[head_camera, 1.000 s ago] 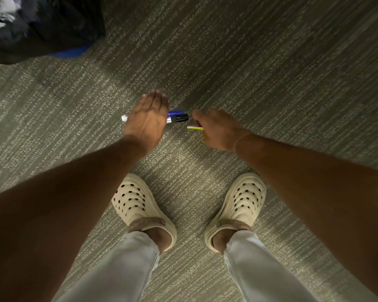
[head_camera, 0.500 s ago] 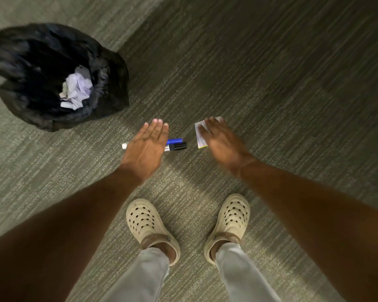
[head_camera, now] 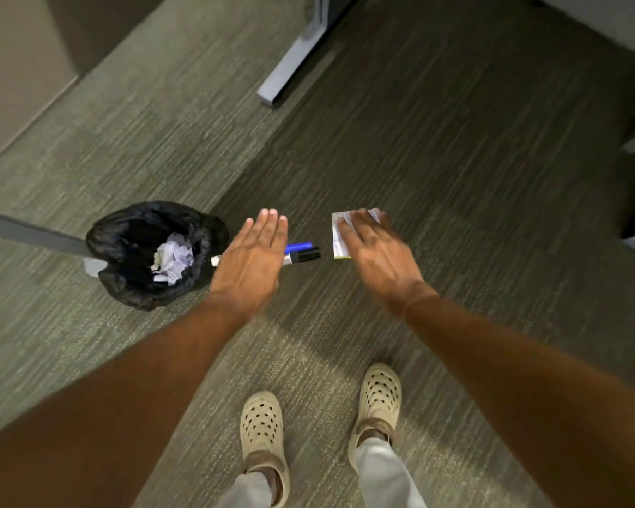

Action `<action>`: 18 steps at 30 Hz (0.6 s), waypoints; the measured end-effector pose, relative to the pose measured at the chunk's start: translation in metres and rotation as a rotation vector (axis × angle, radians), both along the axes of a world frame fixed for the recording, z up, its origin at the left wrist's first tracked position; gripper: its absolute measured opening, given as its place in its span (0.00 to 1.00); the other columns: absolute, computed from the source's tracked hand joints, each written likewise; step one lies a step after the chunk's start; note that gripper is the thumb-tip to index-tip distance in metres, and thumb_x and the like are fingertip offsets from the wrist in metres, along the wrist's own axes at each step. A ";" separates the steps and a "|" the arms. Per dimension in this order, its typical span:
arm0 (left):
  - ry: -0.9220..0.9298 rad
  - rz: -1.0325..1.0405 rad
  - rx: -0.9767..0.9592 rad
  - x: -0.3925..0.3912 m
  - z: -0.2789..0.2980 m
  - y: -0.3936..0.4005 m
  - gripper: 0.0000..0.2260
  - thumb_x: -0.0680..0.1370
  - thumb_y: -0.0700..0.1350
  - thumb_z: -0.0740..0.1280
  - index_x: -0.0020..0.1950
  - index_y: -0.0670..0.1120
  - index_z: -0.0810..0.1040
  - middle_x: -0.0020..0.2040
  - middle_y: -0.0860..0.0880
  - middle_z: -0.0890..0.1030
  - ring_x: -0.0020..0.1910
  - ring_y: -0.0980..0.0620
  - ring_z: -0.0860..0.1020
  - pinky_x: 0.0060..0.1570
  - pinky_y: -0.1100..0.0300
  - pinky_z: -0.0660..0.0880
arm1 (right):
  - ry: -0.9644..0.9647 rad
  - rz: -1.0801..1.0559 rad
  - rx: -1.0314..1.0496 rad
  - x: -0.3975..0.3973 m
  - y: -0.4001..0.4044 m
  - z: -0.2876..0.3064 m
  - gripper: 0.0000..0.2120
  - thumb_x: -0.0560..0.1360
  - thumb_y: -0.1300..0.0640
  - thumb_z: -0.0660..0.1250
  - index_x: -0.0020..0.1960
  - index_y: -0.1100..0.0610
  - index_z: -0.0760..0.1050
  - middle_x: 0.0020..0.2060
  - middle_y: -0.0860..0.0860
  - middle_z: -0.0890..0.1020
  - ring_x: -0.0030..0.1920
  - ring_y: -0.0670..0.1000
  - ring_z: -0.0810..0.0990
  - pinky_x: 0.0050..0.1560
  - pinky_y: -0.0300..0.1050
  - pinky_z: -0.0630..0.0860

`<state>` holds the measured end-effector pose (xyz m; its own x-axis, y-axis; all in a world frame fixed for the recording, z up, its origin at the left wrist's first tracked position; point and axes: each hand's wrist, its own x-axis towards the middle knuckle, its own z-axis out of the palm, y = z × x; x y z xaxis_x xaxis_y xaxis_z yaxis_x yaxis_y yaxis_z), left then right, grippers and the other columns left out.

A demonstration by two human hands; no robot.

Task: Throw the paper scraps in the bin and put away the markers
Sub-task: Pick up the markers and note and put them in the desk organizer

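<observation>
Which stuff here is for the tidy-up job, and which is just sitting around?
For the job:
markers under the left hand
paper pad under the right hand
bin with crumpled paper inside

Just there:
carpet
desk leg
shoes

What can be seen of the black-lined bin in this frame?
The bin stands upright on the grey carpet, to the left of the left hand. A glossy, crinkled black plastic liner covers it completely, folded over the rim, so the bin's own material is hidden. Its mouth is open, and crumpled white paper scraps lie inside with a small yellowish bit among them. A grey metal bar runs up to its left side. Neither hand touches it.
</observation>
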<state>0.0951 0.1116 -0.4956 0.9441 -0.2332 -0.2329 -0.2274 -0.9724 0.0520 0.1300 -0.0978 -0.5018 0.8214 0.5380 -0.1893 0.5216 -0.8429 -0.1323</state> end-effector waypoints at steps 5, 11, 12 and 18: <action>-0.109 -0.046 -0.023 0.017 0.064 -0.007 0.32 0.75 0.36 0.57 0.76 0.37 0.48 0.78 0.38 0.52 0.78 0.43 0.50 0.76 0.52 0.46 | -0.047 -0.143 0.046 -0.001 -0.007 0.064 0.31 0.77 0.70 0.56 0.77 0.60 0.50 0.76 0.63 0.57 0.77 0.61 0.53 0.75 0.60 0.59; -0.254 -0.144 -0.061 0.025 0.170 -0.013 0.30 0.75 0.36 0.55 0.76 0.37 0.47 0.78 0.38 0.52 0.78 0.43 0.50 0.75 0.53 0.43 | -0.197 -0.210 0.053 -0.010 -0.018 0.166 0.26 0.78 0.69 0.57 0.75 0.63 0.57 0.74 0.65 0.62 0.76 0.65 0.57 0.75 0.58 0.55; -0.277 -0.161 -0.074 0.028 0.188 -0.016 0.30 0.76 0.36 0.54 0.76 0.37 0.47 0.78 0.38 0.52 0.78 0.43 0.49 0.75 0.53 0.43 | -0.220 -0.228 0.031 -0.011 -0.020 0.184 0.26 0.78 0.69 0.57 0.74 0.63 0.58 0.73 0.66 0.63 0.75 0.66 0.58 0.75 0.59 0.54; -0.399 -0.257 -0.133 0.050 0.291 -0.037 0.29 0.77 0.35 0.54 0.77 0.37 0.48 0.78 0.39 0.53 0.78 0.44 0.49 0.75 0.53 0.42 | -0.439 -0.271 -0.066 -0.014 -0.035 0.290 0.22 0.70 0.72 0.66 0.64 0.69 0.72 0.61 0.70 0.77 0.65 0.68 0.74 0.70 0.63 0.66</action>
<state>0.1453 0.0741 -0.2046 0.8618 -0.4732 0.1829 -0.4863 -0.8732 0.0321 0.1160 -0.1329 -0.2121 0.9392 0.2935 0.1780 0.2777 -0.9545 0.1082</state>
